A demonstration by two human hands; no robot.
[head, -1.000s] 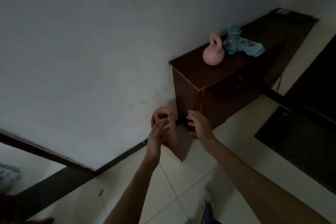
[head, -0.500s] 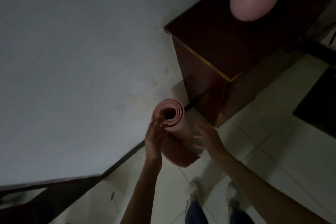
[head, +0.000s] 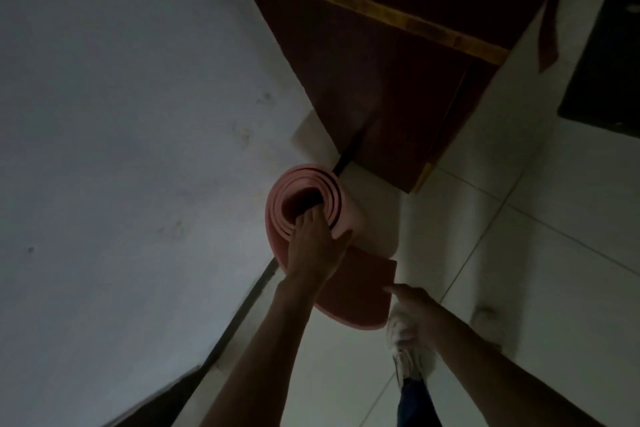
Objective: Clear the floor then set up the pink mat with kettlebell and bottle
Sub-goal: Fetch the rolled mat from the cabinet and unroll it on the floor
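One rolled pink mat [head: 304,208] upright, open end up; left hand [head: 317,246] grips rim; right hand [head: 412,298] relaxed.

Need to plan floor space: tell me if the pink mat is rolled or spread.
Rolled. The pink mat shows spiral layers at its open end, standing by the cabinet; the left hand grips its rim.

We can read no text, label, brand or number anywhere in this dim view. Nothing we see carries a legible mark or sign.
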